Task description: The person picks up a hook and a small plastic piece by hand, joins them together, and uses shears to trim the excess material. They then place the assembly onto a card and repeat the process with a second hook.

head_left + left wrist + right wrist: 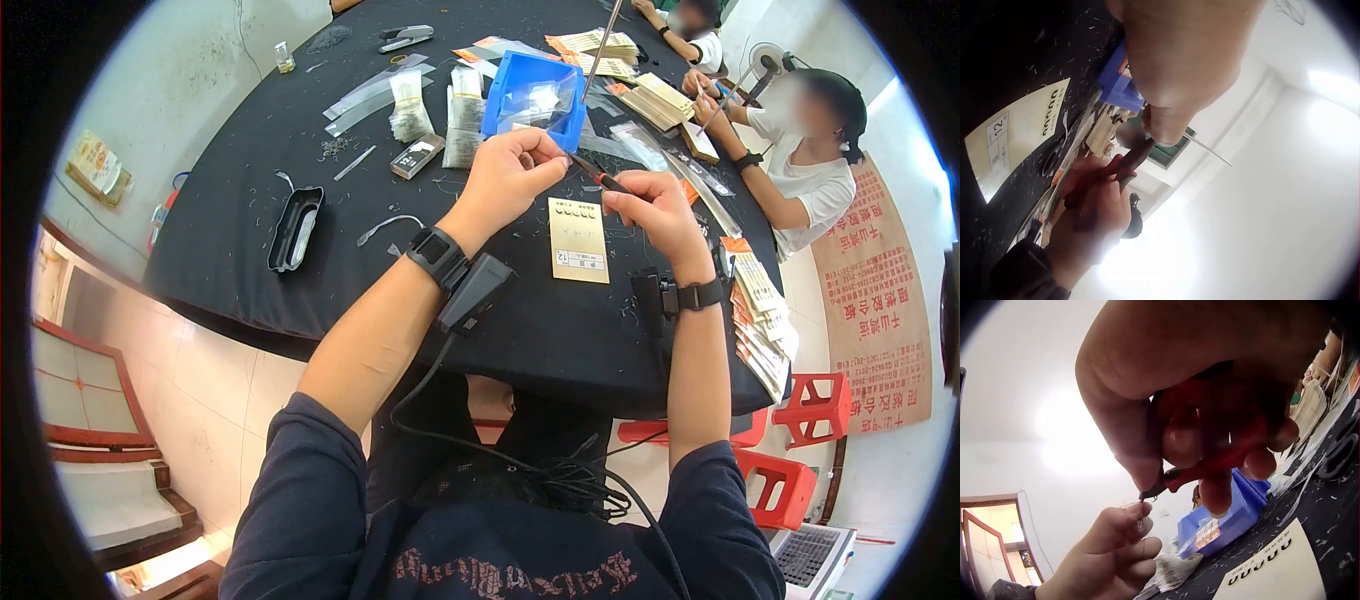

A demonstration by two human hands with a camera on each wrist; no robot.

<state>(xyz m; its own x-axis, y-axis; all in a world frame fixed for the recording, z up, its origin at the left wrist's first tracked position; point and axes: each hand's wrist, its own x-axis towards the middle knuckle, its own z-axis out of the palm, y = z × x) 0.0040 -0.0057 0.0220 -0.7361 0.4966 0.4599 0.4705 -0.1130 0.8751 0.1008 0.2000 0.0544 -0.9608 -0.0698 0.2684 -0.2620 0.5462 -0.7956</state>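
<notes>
My right hand (650, 205) grips red-handled pliers (600, 177), its fingers wrapped round the handles. The dark jaws point at my left hand (508, 175), whose thumb and forefinger pinch a small thin piece, mostly hidden by the fingertips. In the right wrist view the pliers' tip (1152, 489) is right at those fingertips, and a fine strand hangs below them; I cannot tell what the piece is. Beneath the hands lies a cream card (578, 255) printed with a row of hook-like marks and the number 12.
Beyond the hands stands a blue bin (498, 105) with clear plastic in it. Bundles of small bags (408, 118), a small box (417, 156) and a black case (296, 230) lie leftward. Card stacks (757, 310) line the right edge. Two people sit at the far right.
</notes>
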